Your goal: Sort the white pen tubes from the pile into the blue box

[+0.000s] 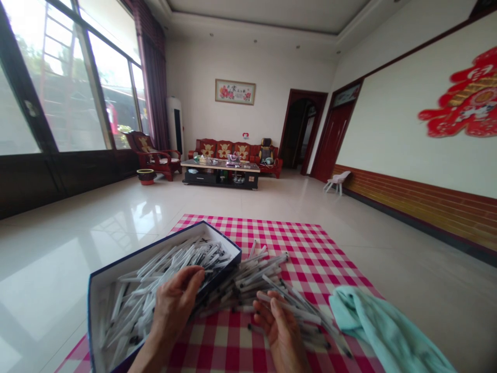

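My left hand (176, 292) is over the box (91, 311), thumb and forefinger pinched together. A small end shows at its fingertips, too small to name. The blue-edged box with a white inside holds a heap of pens (155, 274) with clear, whitish barrels. My right hand (281, 331) is closed on a pen (301, 312), which lies across its fingers under the thumb and points right. Beside the box, a loose pile of similar pens (267, 269), some with black ends, spreads around my right hand.
A pink-and-white checked cloth (303, 238) lies under the box and pens. A mint-green cloth (373, 316) is bunched on the right. Farther off on the tiled floor stand a low table (221, 173), a wooden sofa (225, 147) and a small chair (337, 180).
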Tool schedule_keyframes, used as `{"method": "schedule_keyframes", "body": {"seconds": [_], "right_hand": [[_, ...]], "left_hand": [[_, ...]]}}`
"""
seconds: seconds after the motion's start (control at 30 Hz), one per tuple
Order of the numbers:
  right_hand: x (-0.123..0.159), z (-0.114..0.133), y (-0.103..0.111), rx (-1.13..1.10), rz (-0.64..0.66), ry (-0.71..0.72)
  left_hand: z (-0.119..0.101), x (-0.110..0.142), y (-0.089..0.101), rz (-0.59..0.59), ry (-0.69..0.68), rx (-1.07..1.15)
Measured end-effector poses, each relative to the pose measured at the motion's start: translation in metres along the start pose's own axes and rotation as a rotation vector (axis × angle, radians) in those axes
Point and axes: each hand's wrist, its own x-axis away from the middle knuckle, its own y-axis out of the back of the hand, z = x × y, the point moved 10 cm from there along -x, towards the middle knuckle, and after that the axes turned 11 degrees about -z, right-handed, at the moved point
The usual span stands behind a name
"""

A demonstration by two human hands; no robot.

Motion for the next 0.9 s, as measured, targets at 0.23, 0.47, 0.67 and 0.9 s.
{"method": "schedule_keyframes", "body": {"seconds": [0.23, 0.47, 0.67, 0.9], "right_hand": [[0.002, -0.006, -0.002, 0.138, 0.032, 0.03], [0.001, -0.01, -0.005, 0.217, 0.062, 0.049], [0.011, -0.009, -0.02, 0.268, 0.145, 0.091], [0.025, -0.009, -0.032, 0.431, 0.26, 0.151]], "left_hand": [[0.005, -0.011, 0.021, -0.184, -0.13, -0.347], [0.006, -0.006, 0.004, -0.086, -0.209, -0.512], [-0.021, 0.004, 0.006, -0.165, -0.328, -0.339], [-0.053, 0.049, -0.047, 0.215, -0.227, 0.148]]}}
